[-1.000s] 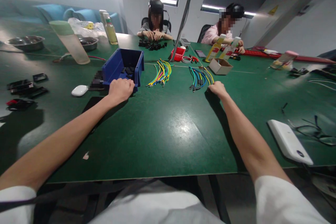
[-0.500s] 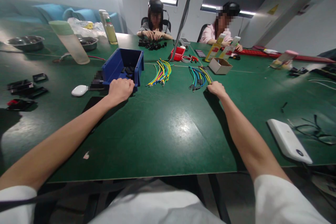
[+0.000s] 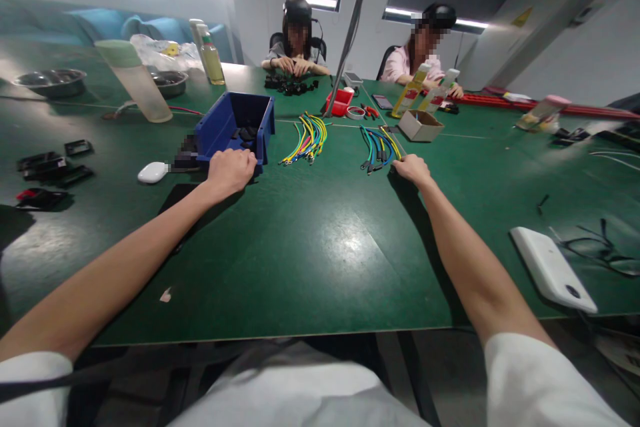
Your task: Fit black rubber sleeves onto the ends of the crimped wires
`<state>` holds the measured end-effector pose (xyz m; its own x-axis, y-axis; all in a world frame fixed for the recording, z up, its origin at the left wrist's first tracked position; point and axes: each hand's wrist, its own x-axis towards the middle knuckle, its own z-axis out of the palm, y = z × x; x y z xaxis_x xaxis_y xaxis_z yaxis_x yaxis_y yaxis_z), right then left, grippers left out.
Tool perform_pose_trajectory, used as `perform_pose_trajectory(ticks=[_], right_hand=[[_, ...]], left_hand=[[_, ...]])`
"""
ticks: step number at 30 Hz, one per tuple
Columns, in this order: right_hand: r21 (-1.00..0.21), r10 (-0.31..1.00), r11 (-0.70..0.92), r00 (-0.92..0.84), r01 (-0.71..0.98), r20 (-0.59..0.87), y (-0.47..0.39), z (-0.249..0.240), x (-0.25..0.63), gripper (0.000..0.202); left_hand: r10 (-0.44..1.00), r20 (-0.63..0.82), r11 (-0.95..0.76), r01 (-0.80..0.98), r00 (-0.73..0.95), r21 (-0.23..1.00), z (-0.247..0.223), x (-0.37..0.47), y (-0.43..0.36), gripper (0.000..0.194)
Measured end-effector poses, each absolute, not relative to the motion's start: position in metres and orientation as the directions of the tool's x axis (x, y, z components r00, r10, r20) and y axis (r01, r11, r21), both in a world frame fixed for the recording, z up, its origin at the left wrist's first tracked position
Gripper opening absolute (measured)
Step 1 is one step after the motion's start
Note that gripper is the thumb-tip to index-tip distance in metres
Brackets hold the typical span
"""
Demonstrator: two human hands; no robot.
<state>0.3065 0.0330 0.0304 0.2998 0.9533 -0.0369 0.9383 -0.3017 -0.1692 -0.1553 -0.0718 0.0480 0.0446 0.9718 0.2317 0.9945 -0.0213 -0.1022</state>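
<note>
My left hand [image 3: 231, 172] is closed at the front edge of a blue bin [image 3: 215, 130], which holds black pieces [image 3: 246, 135]. Its fingertips are hidden, so whether it grips anything does not show. Curled beside the right end of a bundle of green, blue and yellow cables [image 3: 377, 148] is my right hand [image 3: 413, 168], also closed, with its fingertips out of sight. Between the two hands, farther back, lies another bundle of yellow and green cables [image 3: 307, 139].
Behind the cables are a red container [image 3: 342, 103], a tape roll [image 3: 355, 113] and a small cardboard box [image 3: 420, 127]. A white power bank [image 3: 553, 268] and glasses [image 3: 603, 250] lie right. A bottle [image 3: 137, 83] leans at left. Two people sit across the table.
</note>
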Motion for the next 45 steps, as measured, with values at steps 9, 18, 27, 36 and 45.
perform_pose_trajectory(ticks=[9,18,27,36,45], right_hand=[[-0.21,0.947,-0.311,0.321,0.927,0.016,0.021,0.038,0.297,0.045],[-0.264,0.925,-0.313,0.356,0.912,0.135,0.03,0.034,0.3,0.047],[-0.301,0.93,-0.145,0.234,0.942,0.285,0.024,0.04,0.257,0.037],[-0.293,0.954,0.02,0.069,0.956,0.291,0.003,0.035,0.21,0.034],[-0.317,0.959,0.099,-0.005,0.943,0.283,-0.016,0.027,0.184,0.034]], left_hand=[[0.969,0.245,-0.013,0.995,0.037,-0.097,0.049,-0.155,-0.073,0.051],[0.964,0.261,0.047,0.999,-0.044,-0.005,0.046,-0.155,-0.069,0.046],[0.917,0.382,0.012,0.967,-0.112,0.256,0.044,-0.158,-0.068,0.022],[0.819,0.571,-0.19,0.913,-0.055,0.361,0.051,-0.139,-0.082,0.01],[0.937,0.293,-0.311,0.832,0.189,0.458,0.044,-0.087,-0.122,0.01]])
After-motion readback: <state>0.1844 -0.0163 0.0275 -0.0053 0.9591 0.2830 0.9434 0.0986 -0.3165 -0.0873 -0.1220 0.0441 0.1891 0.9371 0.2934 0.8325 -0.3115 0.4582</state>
